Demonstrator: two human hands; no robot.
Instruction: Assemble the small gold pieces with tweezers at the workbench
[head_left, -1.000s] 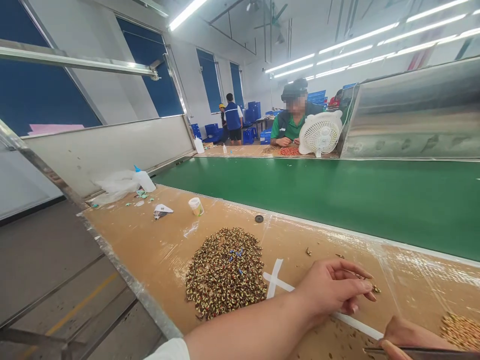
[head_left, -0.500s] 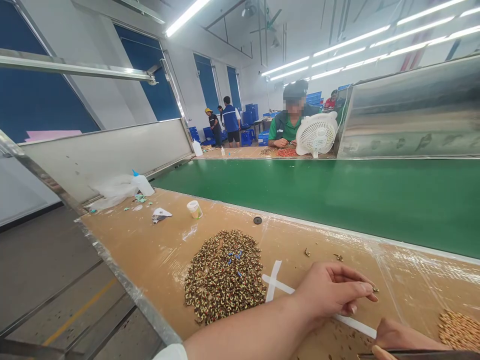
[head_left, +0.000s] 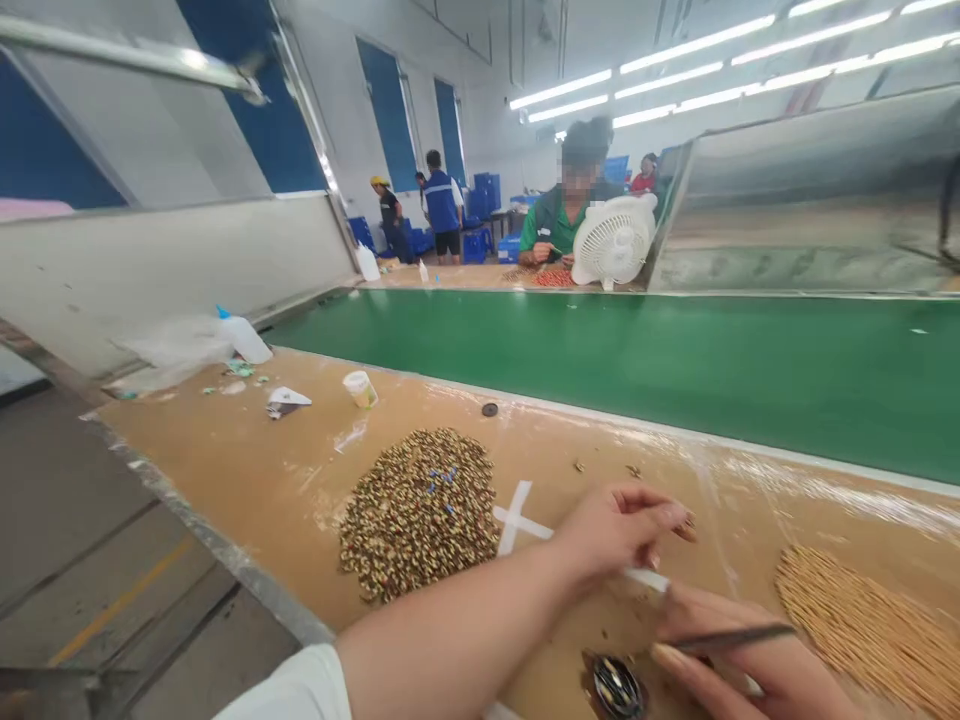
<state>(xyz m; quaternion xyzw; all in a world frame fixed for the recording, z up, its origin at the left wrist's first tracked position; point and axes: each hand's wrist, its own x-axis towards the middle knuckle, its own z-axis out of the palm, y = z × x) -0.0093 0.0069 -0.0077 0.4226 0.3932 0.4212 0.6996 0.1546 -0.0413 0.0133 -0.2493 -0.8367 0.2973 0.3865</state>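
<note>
Brown tabletop (head_left: pixel 262 470) carries a pile (head_left: pixel 420 510), and right of it, at lower centre, the left hand (head_left: pixel 615 525) pinches a piece (head_left: pixel 686 522) in narrow fingertips while the right hand (head_left: pixel 750 670) just below grips tweezers (head_left: pixel 731 637), apparently a picking step that next needs a steady tip.

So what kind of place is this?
Most likely a factory assembly line: a long green belt runs past the bench, a pile of tiny parts lies there, the left hand pinches a part, the right hand holds tweezers, another worker sits across.
</note>
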